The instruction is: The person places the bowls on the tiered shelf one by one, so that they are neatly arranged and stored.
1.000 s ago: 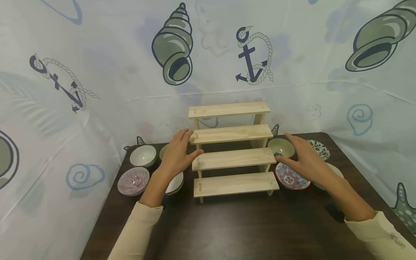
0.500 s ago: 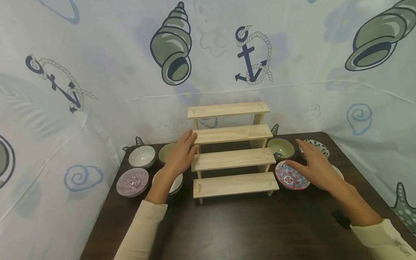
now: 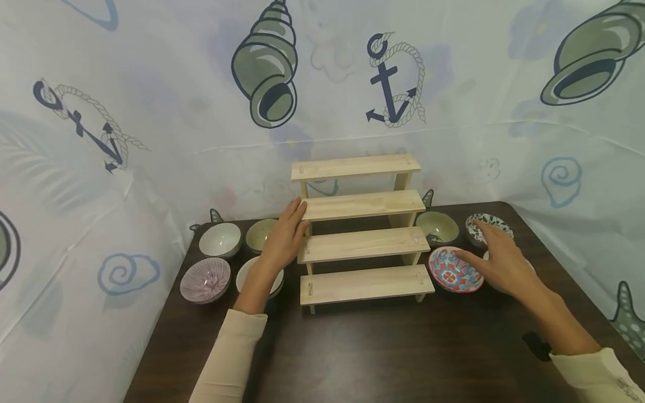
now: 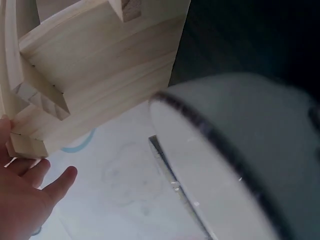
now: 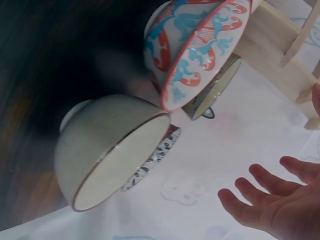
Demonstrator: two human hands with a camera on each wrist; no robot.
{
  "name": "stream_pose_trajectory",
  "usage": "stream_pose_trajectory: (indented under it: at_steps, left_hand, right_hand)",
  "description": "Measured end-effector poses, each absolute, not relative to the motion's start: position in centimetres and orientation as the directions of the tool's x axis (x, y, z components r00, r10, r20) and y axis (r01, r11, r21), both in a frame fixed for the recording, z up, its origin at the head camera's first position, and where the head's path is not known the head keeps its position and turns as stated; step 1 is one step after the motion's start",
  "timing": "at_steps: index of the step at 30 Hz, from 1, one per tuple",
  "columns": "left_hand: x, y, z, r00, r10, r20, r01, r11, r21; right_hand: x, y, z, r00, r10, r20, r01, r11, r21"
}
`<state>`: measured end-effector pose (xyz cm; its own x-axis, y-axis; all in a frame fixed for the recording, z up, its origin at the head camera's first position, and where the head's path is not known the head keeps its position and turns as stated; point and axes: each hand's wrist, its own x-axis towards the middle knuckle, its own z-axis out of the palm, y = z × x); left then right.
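Observation:
A four-tier light wooden display stand [image 3: 365, 245] stands at the back of the dark table. My left hand [image 3: 284, 239] is at its left side, fingertips right at the end of the second board from the top. In the left wrist view the fingers of that hand [image 4: 30, 195] lie by the board's end, loosely extended. My right hand [image 3: 506, 266] hovers with spread fingers over the bowls at right, holding nothing. Below it are a white bowl [image 5: 112, 155], partly hidden in the head view, and a red-and-blue patterned bowl [image 3: 455, 270].
Left of the stand are a white bowl [image 3: 220, 239], a purple-streaked bowl [image 3: 205, 280], a green bowl [image 3: 259, 235] and a dark-rimmed white bowl [image 3: 247, 274]. At right sit another green bowl [image 3: 437, 226] and a black-speckled bowl [image 3: 491, 224]. A patterned cloth [image 3: 342, 106] hangs behind.
My right hand has moved right, away from the stand and over the bowls there. My left hand has shifted slightly and stays by the stand's left end. The stand has stayed put.

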<state>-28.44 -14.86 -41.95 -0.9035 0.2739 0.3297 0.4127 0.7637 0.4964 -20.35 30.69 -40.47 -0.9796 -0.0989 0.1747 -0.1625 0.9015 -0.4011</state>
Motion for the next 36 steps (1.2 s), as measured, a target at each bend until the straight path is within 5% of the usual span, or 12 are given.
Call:
stream_pose_trajectory:
  at_steps: [18, 36]
  left_hand:
    - [-28.8, -14.6, -42.5, -0.920, 0.181, 0.347, 0.378, 0.643, 0.666]
    - [-28.5, -14.1, -43.0, -0.932, 0.160, 0.325, 0.351, 0.618, 0.703]
  right_hand:
    - [-19.9, 33.2, -42.7, -0.981, -0.007, 0.193, -0.091, 0.896, -0.434]
    - [-18.4, 37.0, -45.9, -0.980, 0.057, 0.191, -0.025, 0.914, -0.404]
